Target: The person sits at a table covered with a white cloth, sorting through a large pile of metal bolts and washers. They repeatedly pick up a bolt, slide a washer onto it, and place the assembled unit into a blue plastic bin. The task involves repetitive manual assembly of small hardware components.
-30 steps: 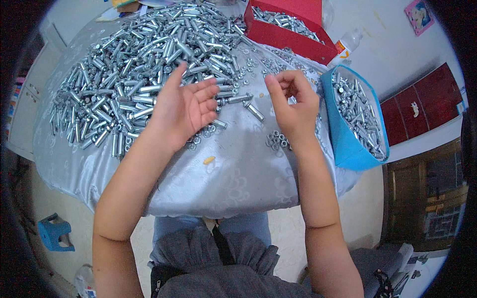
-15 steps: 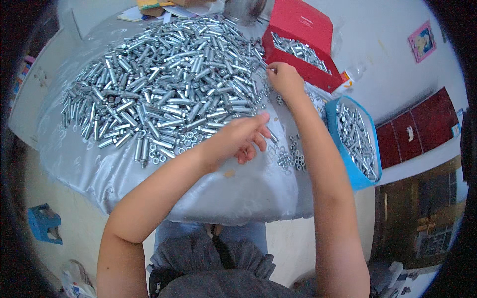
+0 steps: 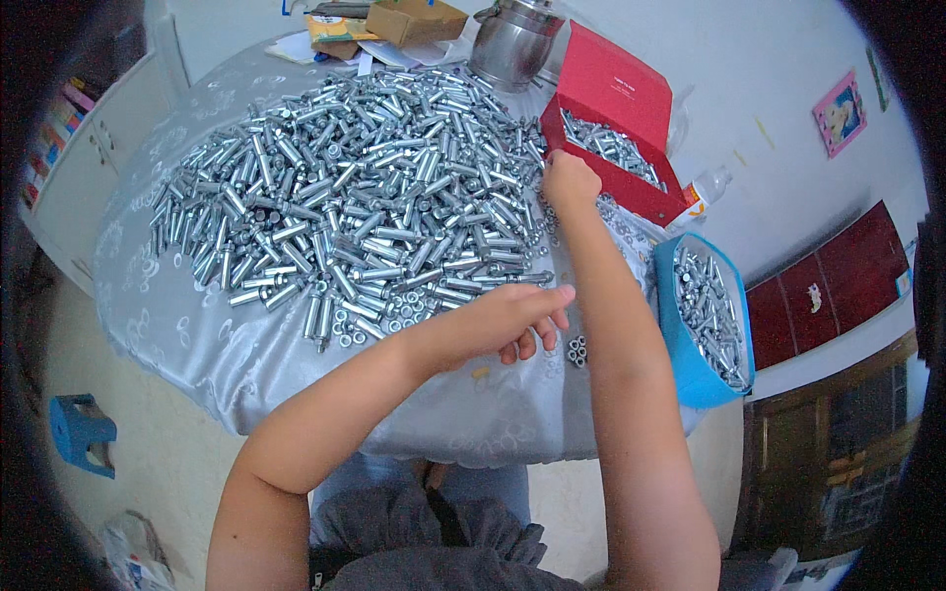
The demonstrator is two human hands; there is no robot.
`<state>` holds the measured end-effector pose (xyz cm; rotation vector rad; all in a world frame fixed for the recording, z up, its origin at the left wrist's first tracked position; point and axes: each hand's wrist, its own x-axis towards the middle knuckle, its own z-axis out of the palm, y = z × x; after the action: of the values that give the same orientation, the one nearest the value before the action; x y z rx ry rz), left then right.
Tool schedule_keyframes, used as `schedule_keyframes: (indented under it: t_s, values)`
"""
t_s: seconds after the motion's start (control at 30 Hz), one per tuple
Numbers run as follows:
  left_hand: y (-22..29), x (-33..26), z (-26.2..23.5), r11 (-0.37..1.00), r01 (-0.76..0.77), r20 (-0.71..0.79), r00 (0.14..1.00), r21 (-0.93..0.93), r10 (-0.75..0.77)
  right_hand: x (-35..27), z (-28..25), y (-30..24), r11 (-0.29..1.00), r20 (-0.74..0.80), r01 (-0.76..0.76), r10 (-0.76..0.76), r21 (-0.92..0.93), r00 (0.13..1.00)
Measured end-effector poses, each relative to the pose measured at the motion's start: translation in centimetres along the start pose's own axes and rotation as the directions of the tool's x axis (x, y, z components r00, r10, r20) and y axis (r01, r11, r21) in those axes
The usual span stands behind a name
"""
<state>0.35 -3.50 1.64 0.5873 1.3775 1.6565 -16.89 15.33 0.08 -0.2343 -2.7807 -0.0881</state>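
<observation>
A big heap of silvery expansion bolts [image 3: 335,187] covers much of the table, with loose nuts [image 3: 399,310] along its near edge. My left hand [image 3: 507,320] hovers at the heap's near right side, palm inward. Its fingers are loosely curled and the thumb lies over them; whatever it grips is hidden. My right hand [image 3: 572,182] reaches farther, to the heap's right edge beside the red box [image 3: 621,163]. Its fingers are closed and turned away, so their contents cannot be seen. Small nuts [image 3: 577,351] lie between my forearms.
More bolts fill the red box and a blue container [image 3: 705,320] at the right. A bottle [image 3: 708,187] stands beyond. At the back are a metal pot [image 3: 512,44] and a cardboard box [image 3: 416,22]. A shiny grey cloth [image 3: 345,394] covers the table. A blue stool [image 3: 83,433] stands left.
The view has shifted, so the table sits lower in it. The bolt seen at my left fingertips is no longer distinct there. My right hand stays by the red box, its fingers more tucked in.
</observation>
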Motion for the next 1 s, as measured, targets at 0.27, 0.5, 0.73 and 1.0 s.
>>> schedule_keyframes:
  t_s: [0.27, 0.5, 0.73, 1.0]
  values:
    - [-0.2, 0.7, -0.1, 0.999, 0.046, -0.032, 0.998, -0.022, -0.046, 0.8, 0.4, -0.2, 0.998, 0.071, -0.066, 0.066, -0.005, 0.995]
    - [-0.4, 0.6, -0.3, 0.999, 0.031, -0.042, 0.999, 0.045, -0.029, -2.2, -2.5, -0.3, 0.93, -0.091, -0.018, 0.056, 0.367, 0.994]
    - [-0.8, 0.9, -1.6, 0.982, -0.147, -0.056, 0.986, 0.119, 0.154, -13.6, -6.8, 1.9, 0.147, 0.059, -0.073, 0.095, 0.986, 0.994]
    - [0.3, 0.5, -5.8, 0.62, -0.318, -0.589, 0.197, 0.717, 0.783, -16.1, -6.9, 5.4, -0.113, -0.054, 0.083, 0.24, 0.99, 0.969]
